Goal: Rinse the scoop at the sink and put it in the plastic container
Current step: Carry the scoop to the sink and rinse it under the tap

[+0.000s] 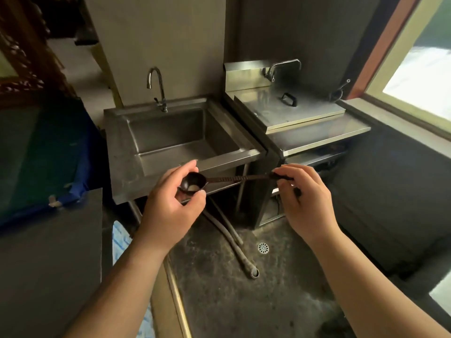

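Note:
A dark long-handled scoop (234, 179) is held level in front of me, just short of the steel sink (122, 147). My left hand (170, 203) cups the scoop's bowl, which has some pale residue inside. Fingers of my right hand (305, 198) pinch the end of its handle. The sink basin looks bare, and its curved tap (156, 86) stands at the back with no water running. No plastic container is in sight.
A steel unit (317, 135) with a lidded top and its own tap stands to the right of the sink. Grey hoses (234, 245) run over the floor below, near a floor drain (263, 248). A dark counter (48, 252) is at the left, a window at the right.

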